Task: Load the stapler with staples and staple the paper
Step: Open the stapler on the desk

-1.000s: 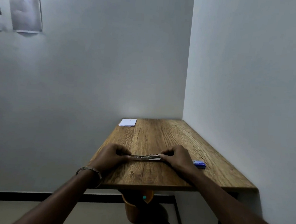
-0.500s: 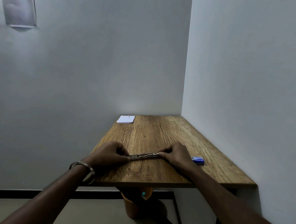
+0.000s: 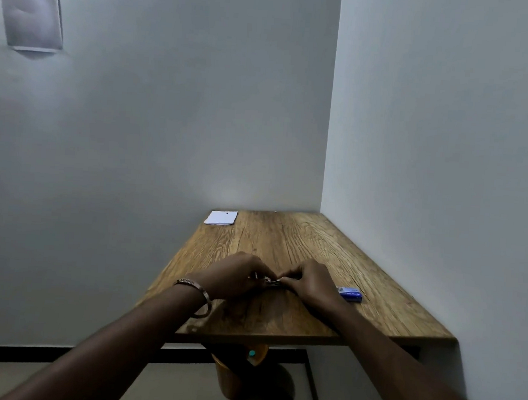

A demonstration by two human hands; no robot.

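Note:
A small metal stapler (image 3: pixel 272 282) lies on the wooden table (image 3: pixel 300 243), mostly covered by both hands. My left hand (image 3: pixel 235 276), with a bracelet on its wrist, grips its left end. My right hand (image 3: pixel 308 281) grips its right end, and the fingertips nearly meet over it. Only a short silver piece shows between them. A blue staple box (image 3: pixel 350 293) rests on the table just right of my right hand. A small stack of white paper (image 3: pixel 221 218) sits at the table's far left corner, well away from both hands.
The table stands in a corner, with one wall behind it and another along its right side. An orange bin (image 3: pixel 238 376) stands under the table by the black frame. A sheet (image 3: pixel 31 8) hangs on the wall at upper left.
The hands have drawn together over the stapler. A long silver stretch showed between them before; now only a short bit shows. The staple box and paper have not moved.

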